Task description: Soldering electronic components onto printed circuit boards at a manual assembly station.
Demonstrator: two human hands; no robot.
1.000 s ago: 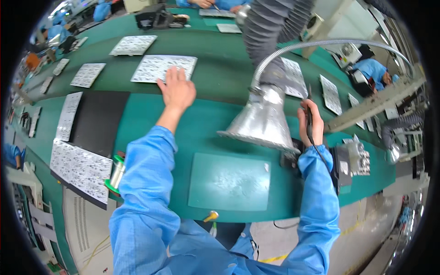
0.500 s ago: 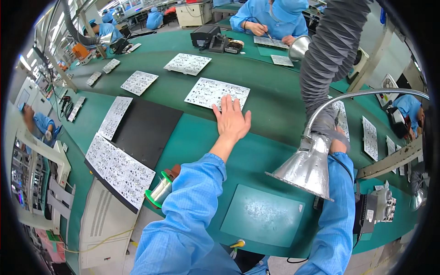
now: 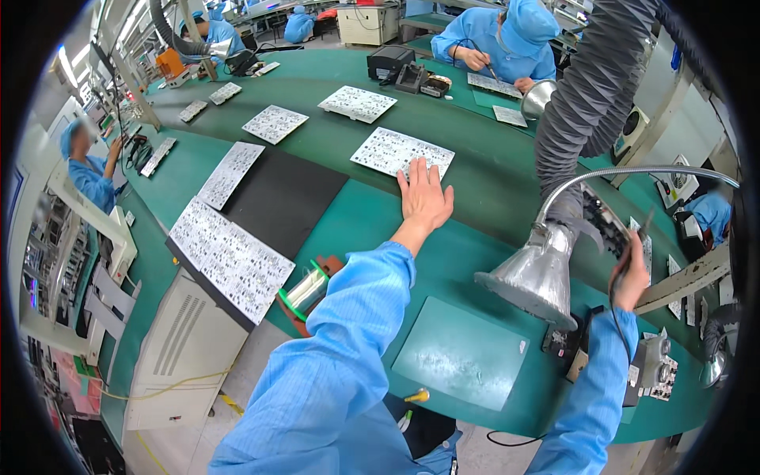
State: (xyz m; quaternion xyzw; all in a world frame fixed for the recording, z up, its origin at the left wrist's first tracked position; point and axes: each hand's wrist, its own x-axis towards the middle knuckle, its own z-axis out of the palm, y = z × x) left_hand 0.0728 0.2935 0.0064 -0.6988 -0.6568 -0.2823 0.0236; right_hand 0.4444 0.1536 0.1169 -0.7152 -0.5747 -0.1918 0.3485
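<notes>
White circuit board (image 3: 388,149) lies just ahead of my left hand (image 3: 427,202), out past the fingertips and a little to the left, flat on the dark green strip (image 3: 492,176). Its long axis runs crosswise to me, left to right, with the right end slanting nearer; my fingers meet it from the near side, toward that right end, so they point across its short way. The left hand is spread and unclenched, palm down, gripping nothing, fingertips resting over the near edge. It is clearly the nearer hand. My right hand (image 3: 631,279) is well apart, out to the right beyond the metal hood (image 3: 532,277), its fingers curled round a thin, dark corded tool (image 3: 646,226). A second board (image 3: 606,222) stands tilted just beside those fingers; the spot is blurred, so I can't tell whether they touch it. Nearer me and to the left of the hood sits a spool of wire (image 3: 304,293).
</notes>
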